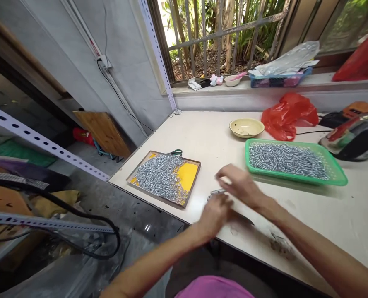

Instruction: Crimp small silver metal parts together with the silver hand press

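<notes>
My left hand [215, 215] is closed at the table's front edge, over a small silvery metal piece [216, 192] with holes whose far end pokes out past the fingers. Most of that piece is hidden by the hand. Just above and to the right hovers my right hand [239, 187], blurred, its thumb and fingers curled together in a pinch; anything between the tips is too small to make out. A dark, pointed object [244, 218] shows on the table beneath my right wrist, partly covered.
Left of my hands, a shallow yellow-bottomed tray [188, 176] holds a heap of small metal pins, with green-handled scissors [176, 152] behind it. A green basket [339, 176] of similar pins stands right. Beyond are a cream bowl [246, 128], red bag [289, 116] and windowsill items.
</notes>
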The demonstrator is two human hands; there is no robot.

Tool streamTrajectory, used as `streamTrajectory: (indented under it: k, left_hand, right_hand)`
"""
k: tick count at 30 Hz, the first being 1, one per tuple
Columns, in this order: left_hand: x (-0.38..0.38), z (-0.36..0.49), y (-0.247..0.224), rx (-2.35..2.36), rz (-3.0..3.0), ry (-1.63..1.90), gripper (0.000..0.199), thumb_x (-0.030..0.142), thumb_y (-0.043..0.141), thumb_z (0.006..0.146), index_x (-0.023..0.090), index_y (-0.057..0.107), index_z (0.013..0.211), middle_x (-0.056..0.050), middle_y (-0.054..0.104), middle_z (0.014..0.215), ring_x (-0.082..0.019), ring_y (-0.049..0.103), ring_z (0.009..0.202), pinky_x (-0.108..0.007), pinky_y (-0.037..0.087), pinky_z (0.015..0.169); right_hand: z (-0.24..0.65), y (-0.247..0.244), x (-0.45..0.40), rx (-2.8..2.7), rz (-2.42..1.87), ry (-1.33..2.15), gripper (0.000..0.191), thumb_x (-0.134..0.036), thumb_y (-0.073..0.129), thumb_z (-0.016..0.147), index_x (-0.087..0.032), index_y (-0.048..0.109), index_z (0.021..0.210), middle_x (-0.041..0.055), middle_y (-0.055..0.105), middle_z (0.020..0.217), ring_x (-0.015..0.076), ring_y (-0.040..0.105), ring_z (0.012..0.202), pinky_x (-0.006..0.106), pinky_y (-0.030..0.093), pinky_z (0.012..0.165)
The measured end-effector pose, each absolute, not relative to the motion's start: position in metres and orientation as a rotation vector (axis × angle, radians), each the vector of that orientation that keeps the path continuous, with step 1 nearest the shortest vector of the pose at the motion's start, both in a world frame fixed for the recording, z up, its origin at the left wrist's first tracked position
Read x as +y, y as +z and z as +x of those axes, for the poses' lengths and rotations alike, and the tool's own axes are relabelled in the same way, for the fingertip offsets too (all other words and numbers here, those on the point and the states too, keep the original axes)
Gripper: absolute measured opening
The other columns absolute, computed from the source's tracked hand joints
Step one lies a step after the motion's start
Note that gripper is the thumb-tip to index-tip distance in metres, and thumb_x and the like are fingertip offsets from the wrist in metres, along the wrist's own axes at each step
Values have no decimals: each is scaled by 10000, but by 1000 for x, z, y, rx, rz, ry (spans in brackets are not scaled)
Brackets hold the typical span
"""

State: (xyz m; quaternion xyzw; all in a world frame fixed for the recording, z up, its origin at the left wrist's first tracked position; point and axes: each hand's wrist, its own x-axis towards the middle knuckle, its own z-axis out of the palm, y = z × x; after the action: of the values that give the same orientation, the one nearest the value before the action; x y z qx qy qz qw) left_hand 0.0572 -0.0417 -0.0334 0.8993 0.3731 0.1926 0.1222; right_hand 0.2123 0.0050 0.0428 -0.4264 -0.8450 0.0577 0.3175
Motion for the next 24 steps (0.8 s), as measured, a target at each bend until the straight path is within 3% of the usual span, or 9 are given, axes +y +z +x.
streamTrajectory:
  k: [4,7,10,17,24]
  left_hand:
    - [29,-3,4,1839,2477,530,242,217,443,939,170,679,912,-93,639,949,-225,540,940,-358,469,814]
    - [69,-36,18,2193,2355,336,226,256,484,925,144,679,910,-110,632,972,-261,516,970,-357,452,759]
    - [86,-47,17,2308,2264,116,188,263,532,898,140,675,902,-115,628,1000,-270,512,988,-346,437,742]
    - [97,-41,5,2204,2436,-6,182,197,507,891,146,665,966,-127,610,1041,-273,496,1024,-351,419,772]
    - [115,-45,7,2216,2306,-47,213,150,454,878,118,664,858,-146,620,989,-275,505,1005,-339,420,739]
  right_hand:
    - [304,63,12,-1882,-1398,-86,106,-304,481,914,-259,574,935,74,643,901,230,612,832,395,475,787]
    - [356,51,15,-1933,-1616,-223,243,-427,373,943,-298,579,950,99,617,927,314,601,881,477,474,739]
    - [371,33,9,-1979,-1711,-287,387,-500,300,947,-276,599,1046,129,594,1007,355,594,926,483,480,676]
    - [327,15,-18,-2161,-1499,-39,296,-386,409,957,-215,643,1018,84,631,1040,229,627,910,373,509,773]
    - [292,15,-44,-2226,-1375,57,236,-300,431,966,-201,639,1019,75,646,1051,200,625,942,348,500,822]
